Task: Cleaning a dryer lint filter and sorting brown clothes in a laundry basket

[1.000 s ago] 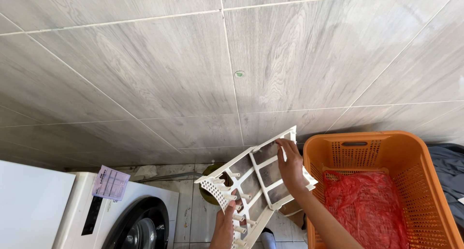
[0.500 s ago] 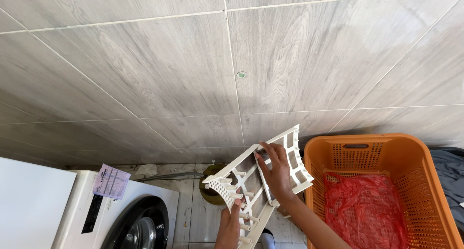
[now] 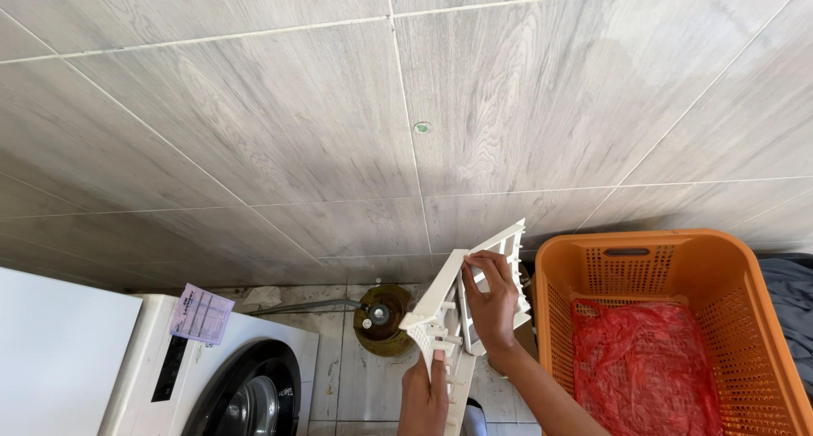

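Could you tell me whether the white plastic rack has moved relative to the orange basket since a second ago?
Yes. The rack has turned from broad-side to nearly edge-on and now stands more upright, beside the basket rim, gripped by both hands.

I see two hands, the left hand [image 3: 423, 398] and the right hand [image 3: 491, 305]. They share one white plastic rack [image 3: 461, 305]. There is one orange basket [image 3: 669, 317], and one red cloth [image 3: 644, 368] lies inside it. One dark cloth [image 3: 788, 292] sits beside the basket. There is one white washer [image 3: 229, 368] with one paper note [image 3: 201, 313] on top. One drain [image 3: 381, 317] is in the floor. One small green dot [image 3: 422, 128] is on the wall.
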